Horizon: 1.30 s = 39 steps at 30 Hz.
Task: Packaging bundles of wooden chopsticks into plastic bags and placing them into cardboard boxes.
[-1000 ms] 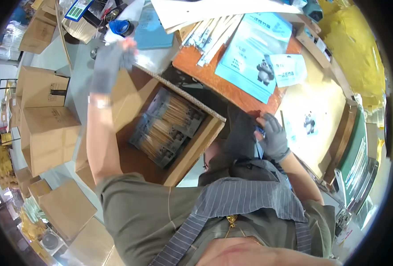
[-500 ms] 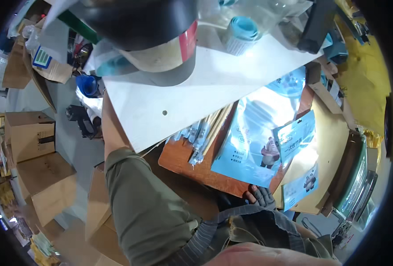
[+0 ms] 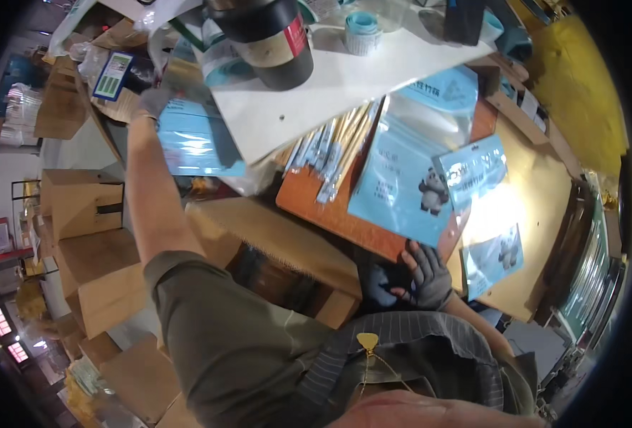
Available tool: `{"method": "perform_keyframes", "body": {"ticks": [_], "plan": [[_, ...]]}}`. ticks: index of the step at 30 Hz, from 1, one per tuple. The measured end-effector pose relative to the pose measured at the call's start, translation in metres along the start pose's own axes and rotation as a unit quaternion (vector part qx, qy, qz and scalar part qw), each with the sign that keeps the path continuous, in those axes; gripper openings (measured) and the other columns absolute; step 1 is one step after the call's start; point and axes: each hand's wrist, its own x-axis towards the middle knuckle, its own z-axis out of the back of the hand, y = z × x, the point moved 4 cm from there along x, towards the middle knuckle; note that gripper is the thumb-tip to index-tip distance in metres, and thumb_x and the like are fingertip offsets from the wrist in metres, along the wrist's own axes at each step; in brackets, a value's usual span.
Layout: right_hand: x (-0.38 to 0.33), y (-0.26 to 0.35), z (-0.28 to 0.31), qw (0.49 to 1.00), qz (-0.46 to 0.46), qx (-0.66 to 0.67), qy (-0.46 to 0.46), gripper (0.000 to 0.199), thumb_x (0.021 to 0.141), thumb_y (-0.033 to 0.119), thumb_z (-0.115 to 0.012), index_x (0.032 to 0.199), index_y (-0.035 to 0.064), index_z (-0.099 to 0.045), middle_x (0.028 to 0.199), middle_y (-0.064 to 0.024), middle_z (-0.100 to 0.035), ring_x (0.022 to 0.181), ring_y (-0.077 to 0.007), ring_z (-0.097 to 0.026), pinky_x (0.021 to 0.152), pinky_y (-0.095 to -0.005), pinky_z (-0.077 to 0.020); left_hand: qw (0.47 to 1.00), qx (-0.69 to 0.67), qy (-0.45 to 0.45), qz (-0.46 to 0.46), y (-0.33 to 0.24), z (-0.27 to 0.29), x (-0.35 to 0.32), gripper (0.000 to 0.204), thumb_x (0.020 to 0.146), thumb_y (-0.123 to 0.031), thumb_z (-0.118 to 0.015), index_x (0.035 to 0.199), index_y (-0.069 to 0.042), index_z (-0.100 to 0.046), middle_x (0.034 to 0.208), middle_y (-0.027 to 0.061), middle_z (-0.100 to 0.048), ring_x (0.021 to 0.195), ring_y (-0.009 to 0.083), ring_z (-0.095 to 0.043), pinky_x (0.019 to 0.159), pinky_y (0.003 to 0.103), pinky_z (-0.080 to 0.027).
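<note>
My left hand point(image 3: 152, 104), in a grey glove, reaches out to the far left and grips the upper edge of a shiny blue plastic bag point(image 3: 196, 143); its fingers are partly blurred. The bag hangs beside the white shelf board. My right hand point(image 3: 430, 279), in a grey fingerless-tipped glove, is at the near edge of the reddish-brown tabletop point(image 3: 309, 200), fingers stretched and thumb apart, with nothing in it. Just beyond it lies a large blue pouch with a panda picture point(image 3: 401, 187). Left of that pouch are several wrapped wooden chopsticks point(image 3: 337, 150).
A black cup-like container point(image 3: 276, 53) and a teal roll point(image 3: 363, 32) stand on the white board point(image 3: 273, 132). Smaller blue panda packs point(image 3: 470, 171) lie at the right. Cardboard boxes point(image 3: 88, 203) stand at the left, and an open carton point(image 3: 273, 235) sits below the tabletop.
My left hand, hidden before, has come into view at the far left with the blue bag. My right hand has moved up to the tabletop edge. The view has shifted.
</note>
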Motion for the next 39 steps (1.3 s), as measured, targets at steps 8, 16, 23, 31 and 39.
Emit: {"method": "perform_keyframes", "body": {"ticks": [8, 16, 23, 31, 39], "plan": [[-0.007, -0.003, 0.011, 0.991, 0.064, 0.079, -0.092, 0.060, 0.079, 0.041, -0.065, 0.121, -0.0004, -0.050, 0.132, -0.0230, -0.044, 0.119, -0.0411, -0.044, 0.100, -0.0464, -0.0354, 0.937, -0.312, -0.129, 0.087, 0.061, 0.154, -0.317, 0.037, 0.067, -0.023, -0.070, 0.091, 0.005, -0.067, 0.084, 0.0170, -0.067, 0.076, 0.0240, -0.064, 0.071, 0.034, -0.048], [0.075, 0.158, 0.178, 0.867, 0.058, 0.367, -0.331, 0.049, 0.080, 0.038, -0.065, 0.107, -0.0019, -0.060, 0.088, -0.0189, -0.066, 0.082, -0.0283, -0.066, 0.076, -0.0348, -0.0505, 0.941, -0.280, -0.188, -0.030, -0.097, 0.195, -0.577, 0.031, 0.068, -0.021, -0.069, 0.086, 0.005, -0.065, 0.070, 0.0156, -0.062, 0.064, 0.0254, -0.061, 0.063, 0.037, -0.046], [-0.034, 0.064, 0.183, 0.932, -0.034, 0.226, -0.281, 0.033, 0.080, 0.035, -0.055, 0.089, 0.0059, -0.065, 0.081, -0.0167, -0.065, 0.081, -0.0344, -0.063, 0.074, -0.0422, -0.0490, 0.939, -0.165, -0.177, -0.242, -0.247, 0.146, -0.654, 0.028, 0.068, -0.024, -0.070, 0.081, 0.000, -0.064, 0.068, 0.0201, -0.058, 0.061, 0.0361, -0.057, 0.058, 0.040, -0.044], [-0.441, -0.181, 0.128, 0.798, -0.578, -0.045, -0.165, 0.030, 0.077, 0.016, -0.054, 0.101, 0.0007, -0.061, 0.094, -0.0257, -0.062, 0.088, -0.0414, -0.059, 0.078, -0.0438, -0.0466, 0.929, -0.085, -0.161, -0.324, -0.325, 0.124, -0.708, 0.018, 0.068, -0.020, -0.070, 0.076, -0.005, -0.065, 0.067, 0.0168, -0.058, 0.062, 0.0339, -0.058, 0.057, 0.039, -0.043], [-0.435, 0.019, 0.255, 0.895, -0.225, 0.235, -0.304, 0.097, 0.071, 0.042, -0.076, 0.140, -0.0059, -0.028, 0.140, -0.0184, -0.039, 0.133, -0.0251, -0.033, 0.107, -0.0374, -0.0284, 0.859, 0.055, -0.098, -0.500, -0.428, 0.139, -0.663, 0.020, 0.070, -0.029, -0.065, 0.077, -0.010, -0.065, 0.066, 0.0146, -0.060, 0.065, 0.0347, -0.059, 0.060, 0.042, -0.046]]}}
